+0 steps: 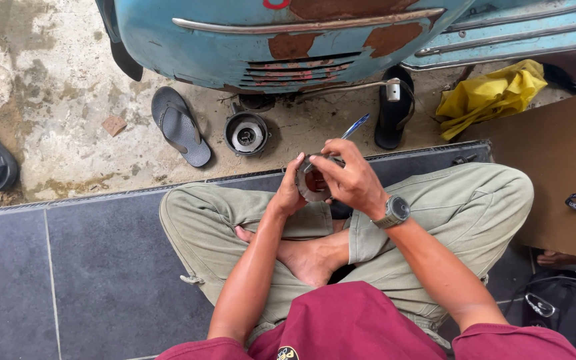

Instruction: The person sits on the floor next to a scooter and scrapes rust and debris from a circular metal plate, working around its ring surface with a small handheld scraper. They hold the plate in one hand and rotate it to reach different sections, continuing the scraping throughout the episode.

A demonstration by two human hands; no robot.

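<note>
Head view: ribbed round metal part (311,185) in both hands.

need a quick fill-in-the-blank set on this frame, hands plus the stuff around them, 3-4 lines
1. Both hands hold a round metal part above the person's crossed ____.
2. The right hand also grips a pen whose colour is ____.
3. The wristwatch sits on the ____ wrist.
4. On the concrete by the left hand lies a grey sandal, under a rusty scooter painted ____.

Missing words: legs; blue; right; blue
</note>
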